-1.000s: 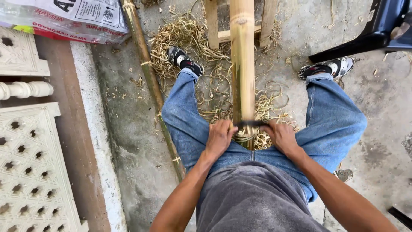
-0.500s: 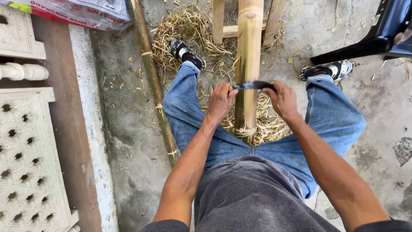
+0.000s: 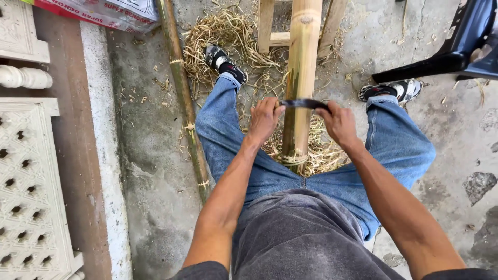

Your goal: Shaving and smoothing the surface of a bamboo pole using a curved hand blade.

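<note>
Bamboo pole under a two-handed blade

Sacking lies at the top left corner: a plastic bag (image 3: 104, 13), red along its upper edge and white below, printed in dark letters, slumped on the concrete and cut off by the frame. Right of it a thin greenish bamboo cane (image 3: 181, 98) lies on the floor beside the person's left leg.

The thick yellow bamboo pole (image 3: 301, 78) runs between the knees, its near end ringed by a node and resting just above the lap. Its far end leaves the frame at the top, where pale wooden slats (image 3: 270, 31) flank it; how they join is cut off. Across the pole lies a dark curved blade (image 3: 305, 103). The left hand (image 3: 264, 120) is closed around one end of it and the right hand (image 3: 338, 123) around the other, fingers curled tight; the handles themselves are hidden inside the fists.

Dry, stringy shavings (image 3: 228, 36) pile under the pole and around the black-and-white shoes. The floor is rough grey concrete (image 3: 150, 155), stained and pitted. At the left edge stand white cast panels (image 3: 28, 192) with pierced lattice holes, partly out of view. A black plastic chair (image 3: 461, 46) shows only a leg and seat edge at the top right.
</note>
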